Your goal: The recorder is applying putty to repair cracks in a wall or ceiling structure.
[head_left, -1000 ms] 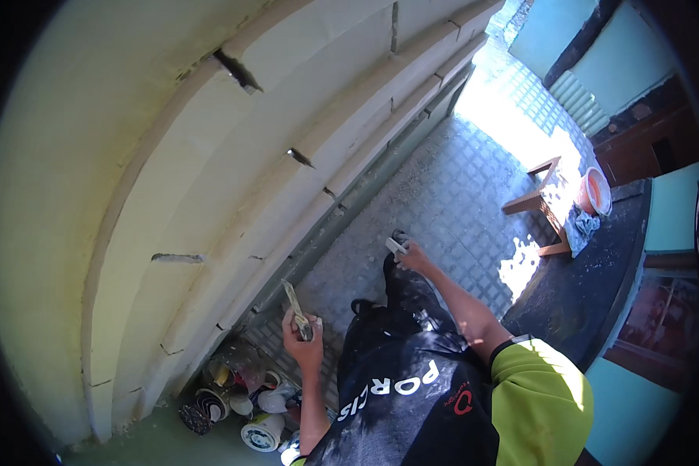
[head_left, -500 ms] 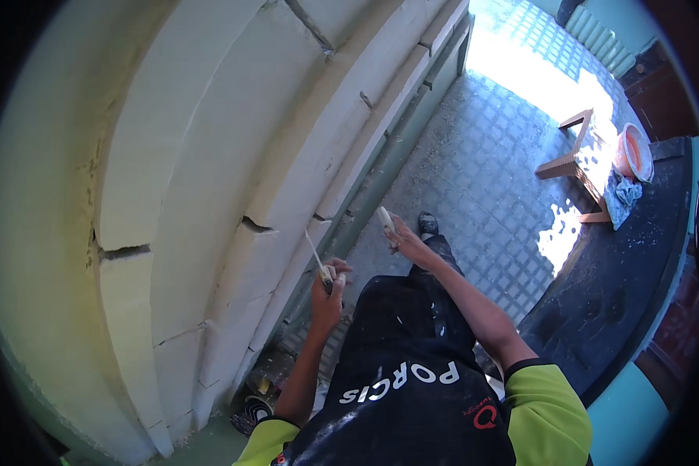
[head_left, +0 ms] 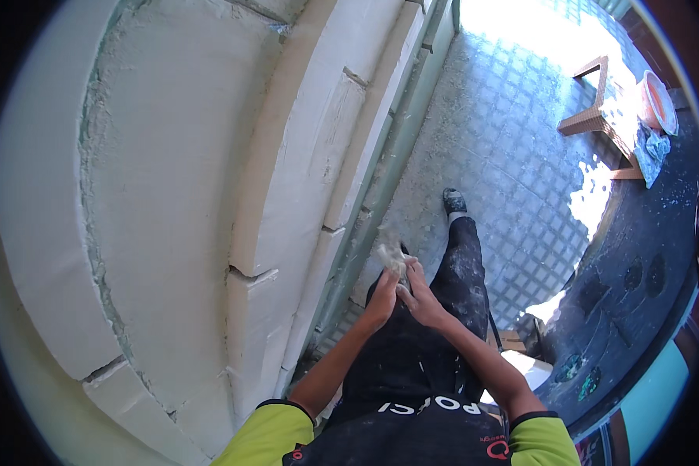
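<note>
My left hand (head_left: 380,301) and my right hand (head_left: 426,298) meet in front of my thighs, fingers closed. A blurred whitish lump (head_left: 391,253) juts out beyond the fingertips; its kind and which hand holds it cannot be made out. The thin-bladed tool seen earlier in my left hand is not distinguishable here. To the left rises a pale, stepped moulding (head_left: 182,179), apart from both hands. A dark gap (head_left: 250,275) breaks one of its ledges, and a rough, whitish seam (head_left: 93,194) runs along its left part.
A brown stool (head_left: 590,119) stands at the upper right. Beside it are a pinkish bucket (head_left: 657,105) and a blue cloth (head_left: 652,147). A dark, curved countertop (head_left: 625,264) borders the right side. Sunlight falls on the patterned tile floor (head_left: 497,147).
My hands were apart, the left with a thin-bladed tool, the right with a small whitish piece. They have come together before me. The view has shifted along the moulding.
</note>
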Demonstrator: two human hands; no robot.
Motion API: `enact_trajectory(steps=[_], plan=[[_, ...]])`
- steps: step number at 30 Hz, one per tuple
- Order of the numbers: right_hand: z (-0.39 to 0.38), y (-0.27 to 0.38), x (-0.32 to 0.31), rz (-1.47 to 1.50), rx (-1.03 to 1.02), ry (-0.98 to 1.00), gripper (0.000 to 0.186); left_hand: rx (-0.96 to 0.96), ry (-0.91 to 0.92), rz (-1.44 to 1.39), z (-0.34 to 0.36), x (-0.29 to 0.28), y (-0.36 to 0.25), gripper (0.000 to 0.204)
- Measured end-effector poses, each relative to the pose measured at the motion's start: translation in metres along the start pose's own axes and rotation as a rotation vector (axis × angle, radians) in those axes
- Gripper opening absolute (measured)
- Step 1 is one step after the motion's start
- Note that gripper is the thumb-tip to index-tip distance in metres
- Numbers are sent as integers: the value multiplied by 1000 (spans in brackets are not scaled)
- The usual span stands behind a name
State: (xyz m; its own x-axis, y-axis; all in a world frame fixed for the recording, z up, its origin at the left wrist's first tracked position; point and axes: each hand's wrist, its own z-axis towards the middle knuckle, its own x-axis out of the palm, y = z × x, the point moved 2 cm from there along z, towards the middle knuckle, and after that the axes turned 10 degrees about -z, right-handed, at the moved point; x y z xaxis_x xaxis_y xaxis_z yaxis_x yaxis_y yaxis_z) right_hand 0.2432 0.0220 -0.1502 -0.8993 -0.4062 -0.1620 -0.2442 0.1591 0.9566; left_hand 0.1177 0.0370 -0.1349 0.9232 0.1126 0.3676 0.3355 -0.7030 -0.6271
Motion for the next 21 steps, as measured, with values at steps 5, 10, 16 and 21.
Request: enact_trajectory(steps=[5, 10, 16, 21], plan=[[-6, 5, 47, -61, 6, -186, 59, 130, 162, 386, -17, -25, -14, 71], [14, 8, 97, -48, -30, -361, 57, 283, 156, 401, -25, -79, -20, 74], [19, 18, 120, 330, 144, -582, 38, 376, -113, 295, -30, -133, -67, 45], [58, 20, 96, 320, 290, -374, 70, 655, 166, 1310, -20, -168, -62, 31]])
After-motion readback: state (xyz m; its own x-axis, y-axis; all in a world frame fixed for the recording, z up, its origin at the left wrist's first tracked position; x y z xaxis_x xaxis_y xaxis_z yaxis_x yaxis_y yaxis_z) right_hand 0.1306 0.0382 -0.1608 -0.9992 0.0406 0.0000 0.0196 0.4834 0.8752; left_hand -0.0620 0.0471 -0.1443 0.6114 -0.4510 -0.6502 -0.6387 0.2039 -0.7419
